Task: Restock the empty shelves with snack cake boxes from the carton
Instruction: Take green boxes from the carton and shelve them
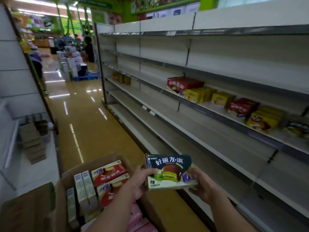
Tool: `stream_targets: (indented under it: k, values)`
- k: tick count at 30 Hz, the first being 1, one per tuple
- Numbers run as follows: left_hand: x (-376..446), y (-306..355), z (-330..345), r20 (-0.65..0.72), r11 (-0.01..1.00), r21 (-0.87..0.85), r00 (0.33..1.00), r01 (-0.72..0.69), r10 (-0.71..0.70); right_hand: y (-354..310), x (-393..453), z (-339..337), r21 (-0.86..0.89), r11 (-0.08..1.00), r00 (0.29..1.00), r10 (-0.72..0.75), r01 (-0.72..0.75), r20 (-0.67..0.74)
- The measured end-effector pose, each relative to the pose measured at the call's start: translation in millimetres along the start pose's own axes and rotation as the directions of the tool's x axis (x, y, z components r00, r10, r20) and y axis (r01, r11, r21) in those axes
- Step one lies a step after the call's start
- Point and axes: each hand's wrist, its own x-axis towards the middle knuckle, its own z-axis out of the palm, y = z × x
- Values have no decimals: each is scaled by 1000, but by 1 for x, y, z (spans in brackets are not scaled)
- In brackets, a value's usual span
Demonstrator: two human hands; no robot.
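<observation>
We're holding the dark green snack cake box (168, 171) face-up between carton (70, 178) and shelves (209, 136), left hand (142, 183) and right hand (202, 186) each gripping an end, likely squaring it up for shelving.

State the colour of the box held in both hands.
Dark green box, with a chocolate-and-green cake pictured, held by left hand and right hand; head view.
</observation>
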Motion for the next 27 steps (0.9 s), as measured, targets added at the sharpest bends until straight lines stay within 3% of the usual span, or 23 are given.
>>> stream_targets:
  k: [4,9,14,19,23,27]
  values:
    - [7,-8,45,141,992,125,990,6,-24,-1,-22,-45,-33,999,1000,-27,27,9]
    - [13,-22,123,260,939,340,965,-48,-45,-2,-57,-101,48,982,970,-172,183,-173]
    - [24,-45,207,369,777,592,929,-212,-28,-8,-87,-165,66,958,882,-230,280,-412]
    - [24,-67,298,515,760,552,857,-344,13,-25,-115,-234,-32,949,770,-274,314,-576]
    - [29,-83,351,598,721,583,798,-374,-70,-46,-137,-283,-79,941,736,-307,328,-603]
    - [40,-95,405,628,700,579,776,-419,-55,-65,-144,-332,-166,934,680,-345,315,-648]
